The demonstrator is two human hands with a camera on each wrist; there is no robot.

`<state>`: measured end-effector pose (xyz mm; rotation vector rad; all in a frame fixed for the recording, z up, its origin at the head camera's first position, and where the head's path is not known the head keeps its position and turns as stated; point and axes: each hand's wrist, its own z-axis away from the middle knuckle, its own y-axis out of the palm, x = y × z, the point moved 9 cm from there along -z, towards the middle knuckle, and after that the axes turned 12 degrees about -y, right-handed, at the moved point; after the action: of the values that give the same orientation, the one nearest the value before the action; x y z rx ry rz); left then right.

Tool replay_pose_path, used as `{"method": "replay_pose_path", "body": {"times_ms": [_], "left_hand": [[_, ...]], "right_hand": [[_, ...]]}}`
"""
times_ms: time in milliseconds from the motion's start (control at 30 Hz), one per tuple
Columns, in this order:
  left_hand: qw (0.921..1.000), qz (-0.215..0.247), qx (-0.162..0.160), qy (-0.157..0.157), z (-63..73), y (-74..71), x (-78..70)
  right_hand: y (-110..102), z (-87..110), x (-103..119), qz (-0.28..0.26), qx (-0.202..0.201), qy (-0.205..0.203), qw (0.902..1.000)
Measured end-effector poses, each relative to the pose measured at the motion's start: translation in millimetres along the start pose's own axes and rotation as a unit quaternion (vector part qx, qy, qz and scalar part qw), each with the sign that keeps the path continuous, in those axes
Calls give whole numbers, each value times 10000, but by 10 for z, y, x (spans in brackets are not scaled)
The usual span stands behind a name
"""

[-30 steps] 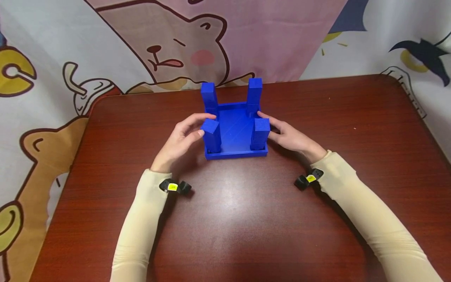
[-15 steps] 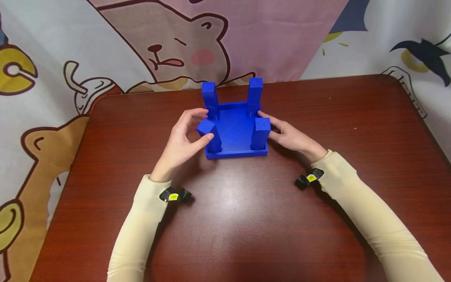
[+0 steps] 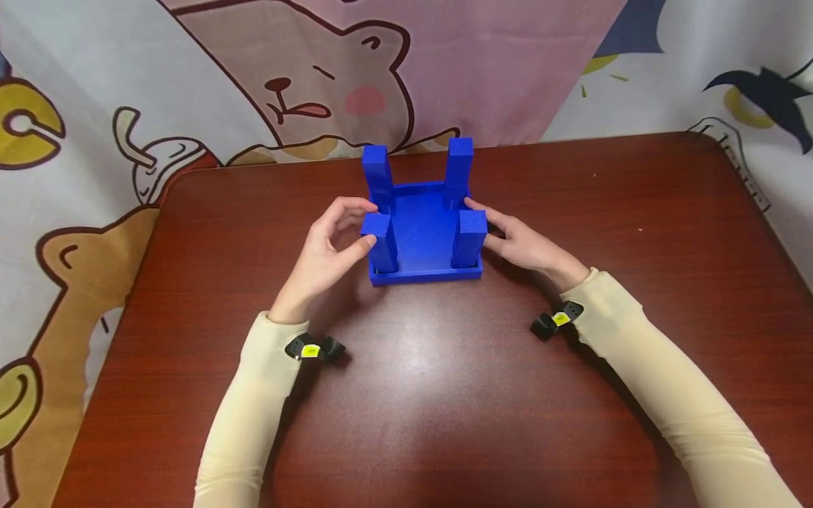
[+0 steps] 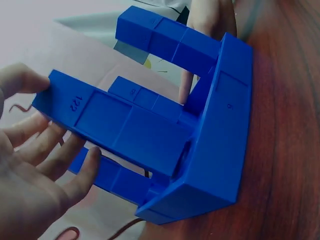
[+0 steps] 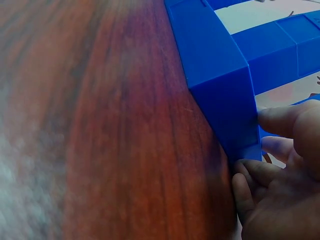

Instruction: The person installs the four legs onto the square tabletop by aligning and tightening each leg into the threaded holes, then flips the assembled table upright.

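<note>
A blue tray-like base [image 3: 425, 276] with low walls sits on the table, a tall blue post rising at each corner. My left hand [image 3: 322, 254] holds the near-left post [image 3: 384, 248] near its top, thumb on the near side and fingers behind. In the left wrist view, this post [image 4: 125, 125] bears the number 122 and leans slightly out of line with its socket. My right hand [image 3: 527, 245] grips the right side of the base, beside the near-right post [image 3: 468, 243]. The right wrist view shows its thumb at the wall's top edge and lower fingers curled against the outside.
A far-left post [image 3: 379, 176] and a far-right post [image 3: 459, 169] stand at the back corners. The brown wooden table [image 3: 419, 395] ends at a printed cloth [image 3: 483, 70] behind. Each sleeve carries a small black wrist camera [image 3: 314, 348].
The near-left post tipped outward to the left half a second ago, and now stands more upright. My left hand drew back a little, then closed in on it. The right hand stayed put.
</note>
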<state>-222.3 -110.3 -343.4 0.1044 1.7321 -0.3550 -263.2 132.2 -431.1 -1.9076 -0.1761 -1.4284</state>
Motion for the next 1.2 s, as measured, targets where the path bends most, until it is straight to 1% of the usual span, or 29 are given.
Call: {"method": "replay_pose_path", "body": {"times_ms": [100, 267, 400, 500, 567, 633, 733, 800, 867, 933, 967, 1033, 1067, 1200], "left_hand": [[9987, 419, 262, -117, -44, 11, 57], [9926, 958, 697, -254, -100, 29, 134], [9873, 1245, 961, -198, -113, 26, 165], [9864, 1249, 1067, -58, -95, 30, 152], [9888, 1083, 1026, -19, -75, 29, 144], [9932, 755, 889, -52, -54, 30, 132], [9986, 36, 477, -217, -31, 21, 117], [9989, -370, 148, -242, -22, 12, 82], [9976, -623, -196, -224, -18, -7, 39], [9965, -684, -449, -179, -14, -28, -4], [9965, -649, -505, -173, -11, -35, -14], [9970, -543, -504, -208, -5, -41, -21], [9976, -476, -451, -227, -3, -40, -16], [9994, -162, -43, -295, 0, -20, 16]], "right_hand": [[-9, 0, 1, 53, -2, 5, 10000], [-8, -1, -17, 138, -7, 31, 9999], [2, 2, -22, 162, -15, 41, 9999], [6, 6, -15, 153, -17, 23, 9999], [3, 8, -9, 160, -12, 2, 9999], [-5, 9, -11, 164, -23, -7, 9999], [-22, 10, -10, 154, -46, -9, 9999], [-27, 10, -6, 107, -54, -2, 9999], [-28, 10, -4, 79, -59, 2, 10000], [-23, 9, -3, 43, -56, 17, 10000], [-19, 8, -3, 37, -53, 19, 10000], [-15, 9, -12, 44, -55, 46, 10000], [-12, 9, -13, 45, -52, 58, 10000], [-12, 6, -8, 78, -58, 67, 9999]]}}
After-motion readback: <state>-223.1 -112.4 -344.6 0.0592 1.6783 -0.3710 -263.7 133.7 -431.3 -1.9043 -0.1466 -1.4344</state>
